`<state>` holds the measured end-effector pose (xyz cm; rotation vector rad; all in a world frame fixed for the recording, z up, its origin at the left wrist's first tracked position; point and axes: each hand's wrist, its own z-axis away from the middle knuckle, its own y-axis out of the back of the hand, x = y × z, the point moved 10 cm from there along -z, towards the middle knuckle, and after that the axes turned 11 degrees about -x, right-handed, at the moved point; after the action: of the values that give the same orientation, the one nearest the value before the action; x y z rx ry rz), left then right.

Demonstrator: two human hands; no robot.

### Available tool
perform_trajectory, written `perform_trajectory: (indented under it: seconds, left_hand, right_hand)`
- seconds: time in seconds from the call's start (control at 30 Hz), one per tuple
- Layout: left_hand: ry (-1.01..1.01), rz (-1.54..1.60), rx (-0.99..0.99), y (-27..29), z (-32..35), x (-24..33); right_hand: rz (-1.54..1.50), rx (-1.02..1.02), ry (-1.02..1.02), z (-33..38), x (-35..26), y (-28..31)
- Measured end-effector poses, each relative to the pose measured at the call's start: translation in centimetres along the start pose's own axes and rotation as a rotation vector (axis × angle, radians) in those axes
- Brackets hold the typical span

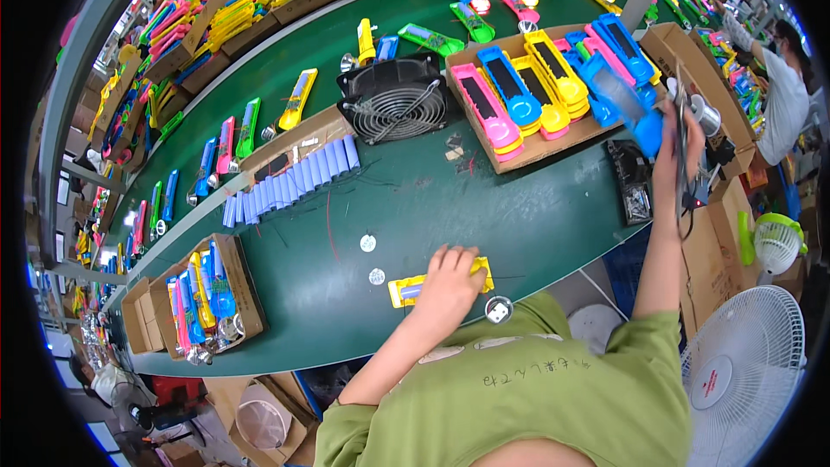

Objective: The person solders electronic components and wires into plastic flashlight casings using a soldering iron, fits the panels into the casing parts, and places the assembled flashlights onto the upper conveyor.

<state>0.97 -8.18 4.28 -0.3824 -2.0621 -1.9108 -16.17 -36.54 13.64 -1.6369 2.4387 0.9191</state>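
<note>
Near the front edge of the table, my left hand is closed over a yellow plastic casing with a purple cylindrical battery in it. Beside that hand, at the table edge, is a round silver reflector with a white centre. My right hand is raised at the right, next to the carton of casings. A motion-blurred blue plastic casing is at its fingertips and looks gripped. A dark cable hangs across this hand and partly hides the fingers.
A carton of colourful casings stands ahead. A black fan and a row of purple batteries lie left of it. A smaller carton holds finished-looking lamps. At right are a solder spool, a black parts tray and a white fan.
</note>
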Motion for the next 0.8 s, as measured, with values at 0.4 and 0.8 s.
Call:
perform_trajectory:
  seconds: [0.4, 0.8]
  left_hand:
    - [0.241, 1.585, 0.326, -2.9, 4.4, -5.4]
    - [0.332, 0.048, 0.155, 2.9, 2.9, -7.0]
  right_hand:
    - [-0.542, -0.926, -0.049, 18.1, -10.8, -10.4]
    - [-0.828, -0.763, -0.117, 16.4, -16.2, -7.3]
